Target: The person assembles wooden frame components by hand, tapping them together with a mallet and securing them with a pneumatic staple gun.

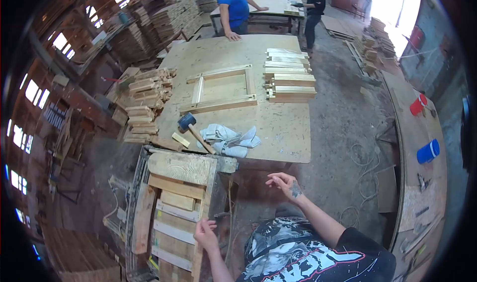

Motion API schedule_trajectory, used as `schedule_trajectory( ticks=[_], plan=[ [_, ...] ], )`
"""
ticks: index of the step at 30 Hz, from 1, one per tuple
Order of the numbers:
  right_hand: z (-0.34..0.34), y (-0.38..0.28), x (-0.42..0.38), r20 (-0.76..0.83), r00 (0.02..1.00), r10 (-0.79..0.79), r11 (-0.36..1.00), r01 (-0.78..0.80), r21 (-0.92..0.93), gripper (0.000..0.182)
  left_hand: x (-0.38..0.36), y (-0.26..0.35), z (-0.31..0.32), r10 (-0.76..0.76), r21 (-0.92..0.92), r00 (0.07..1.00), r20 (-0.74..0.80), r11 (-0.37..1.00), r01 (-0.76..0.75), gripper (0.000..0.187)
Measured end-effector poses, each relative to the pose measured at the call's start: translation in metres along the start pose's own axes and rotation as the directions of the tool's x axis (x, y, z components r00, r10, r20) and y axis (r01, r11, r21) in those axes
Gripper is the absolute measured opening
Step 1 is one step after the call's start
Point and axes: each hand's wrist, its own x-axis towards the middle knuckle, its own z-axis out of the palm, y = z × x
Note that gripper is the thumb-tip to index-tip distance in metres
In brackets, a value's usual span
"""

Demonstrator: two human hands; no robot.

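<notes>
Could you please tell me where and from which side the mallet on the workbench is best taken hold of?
Probably by the wooden handle of the mallet, near its free end beside the cloth gloves. The handle points toward the near table edge, with the heavy dark head at the far end, so coming from the near side looks easiest.

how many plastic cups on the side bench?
2, both on the bench along the right edge: a red cup farther away, and a blue cup nearer the camera. Clutter at the bench's near end may hide more.
</notes>
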Motion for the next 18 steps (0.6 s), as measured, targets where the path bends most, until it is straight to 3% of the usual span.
schedule_trajectory(
  ticks=[2, 5, 11, 13, 15, 16, 18],
  plan=[
    [0.004, 0.000, 0.007, -0.039, 0.999, -0.003, 1.000, 0.003, -0.014, 0.026, 0.021, 0.009, 0.014, 0.053, 0.030, 0.992, 0.117, 0.998, -0.057, 0.028],
    [0.003, -0.009, 0.025, -0.056, 0.998, 0.007, 0.996, -0.011, -0.087, 0.027, 0.045, 0.019, 0.030, 0.084, -0.006, 0.981, 0.175, 0.996, -0.084, 0.032],
    [-0.028, -0.024, 0.139, 0.018, 0.995, -0.096, 0.877, 0.093, -0.472, 0.032, 0.090, 0.007, 0.042, 0.000, -0.021, 0.993, 0.118, 1.000, 0.002, 0.031],
    [-0.038, -0.031, 0.200, 0.025, 0.992, -0.124, 0.864, 0.120, -0.489, 0.032, 0.101, 0.009, 0.045, -0.072, 0.002, 0.997, 0.022, 0.997, 0.072, 0.032],
    [-0.042, -0.046, 0.262, 0.034, 0.991, -0.132, 0.709, 0.118, -0.695, 0.038, 0.113, 0.000, 0.049, -0.089, -0.010, 0.996, -0.025, 0.996, 0.089, 0.032],
    [-0.043, -0.050, 0.292, 0.048, 0.991, -0.126, 0.721, 0.125, -0.682, 0.038, 0.119, -0.003, 0.051, -0.111, -0.026, 0.992, -0.054, 0.994, 0.110, 0.032],
    [-0.047, -0.053, 0.353, 0.271, 0.945, -0.181, 0.301, 0.315, -0.900, 0.045, 0.129, 0.007, 0.064, -0.101, 0.019, 0.991, -0.093, 0.994, 0.103, 0.031]
  ],
)
